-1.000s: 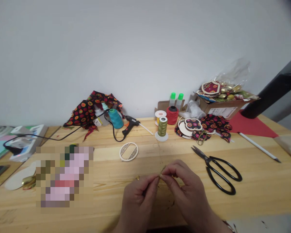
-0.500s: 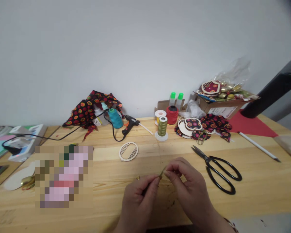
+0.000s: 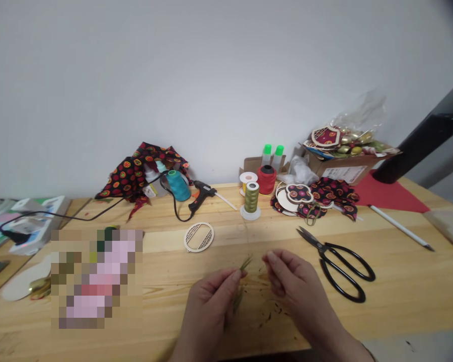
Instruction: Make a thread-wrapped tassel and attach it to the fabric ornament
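Note:
My left hand (image 3: 211,306) pinches a small bundle of olive-green threads (image 3: 246,262) between thumb and fingers. Loose ends stick up past the fingertips, and more strands hang below them. A short gap to the right, my right hand (image 3: 302,291) has its thumb and fingertips pressed together; what they hold, if anything, is too small to tell. Beyond the hands stands a spool of olive-green thread (image 3: 251,197). An oval wooden lattice frame (image 3: 206,242) lies flat to the left of it. Black-handled scissors (image 3: 322,247) rest beside my right hand, blades partly apart.
Along the wall are patterned fabric (image 3: 126,173), a teal thread cone (image 3: 178,186), a glue gun (image 3: 202,196) and a red thread cone (image 3: 266,178). A filled cardboard box (image 3: 335,168) and a white pencil (image 3: 400,227) are at right. Dark scraps lie between my hands.
My hands were together at the threads; now they are apart. The right has moved away to the right, while the left keeps the threads, whose ends now show fanned out.

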Demonstrator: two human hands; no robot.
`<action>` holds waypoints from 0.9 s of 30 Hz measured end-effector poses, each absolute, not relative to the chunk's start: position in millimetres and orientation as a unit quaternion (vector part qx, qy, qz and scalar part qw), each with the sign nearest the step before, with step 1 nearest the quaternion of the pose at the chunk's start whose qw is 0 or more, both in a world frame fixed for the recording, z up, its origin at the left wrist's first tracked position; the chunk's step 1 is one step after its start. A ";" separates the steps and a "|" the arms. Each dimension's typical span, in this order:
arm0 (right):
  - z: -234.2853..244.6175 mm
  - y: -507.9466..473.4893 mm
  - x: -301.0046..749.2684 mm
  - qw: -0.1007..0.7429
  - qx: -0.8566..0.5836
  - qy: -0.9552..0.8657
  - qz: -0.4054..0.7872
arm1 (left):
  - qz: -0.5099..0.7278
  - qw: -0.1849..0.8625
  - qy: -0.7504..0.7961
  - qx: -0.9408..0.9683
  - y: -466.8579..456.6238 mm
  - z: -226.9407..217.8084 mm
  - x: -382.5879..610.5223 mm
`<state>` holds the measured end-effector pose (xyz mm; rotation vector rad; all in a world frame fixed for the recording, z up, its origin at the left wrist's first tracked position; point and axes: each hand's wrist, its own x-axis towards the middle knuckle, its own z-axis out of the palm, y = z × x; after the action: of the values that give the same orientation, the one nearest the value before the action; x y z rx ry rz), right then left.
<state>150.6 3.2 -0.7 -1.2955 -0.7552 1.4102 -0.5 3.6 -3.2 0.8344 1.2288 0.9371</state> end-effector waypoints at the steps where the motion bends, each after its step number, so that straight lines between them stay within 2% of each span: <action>1: -0.4 2.5 149.1 0.496 -0.528 -0.301 0.620 | 0.412 0.642 0.534 0.364 3.3 -2.6 0.0; 5: 3.9 -0.1 143.0 0.451 -0.497 -0.292 0.681 | 0.417 0.644 0.524 0.370 2.5 1.4 1.1; 17: 4.6 0.4 136.1 0.474 -0.452 -0.262 0.708 | 0.428 0.657 0.505 0.361 1.5 4.5 2.2; 27: 10.8 4.2 136.5 0.494 -0.473 -0.265 0.680 | 0.395 0.655 0.515 0.387 1.2 3.1 1.9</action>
<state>136.5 4.2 10.8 -1.1475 -0.6431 1.6480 1.9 1.2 3.1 0.8771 1.1682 0.8950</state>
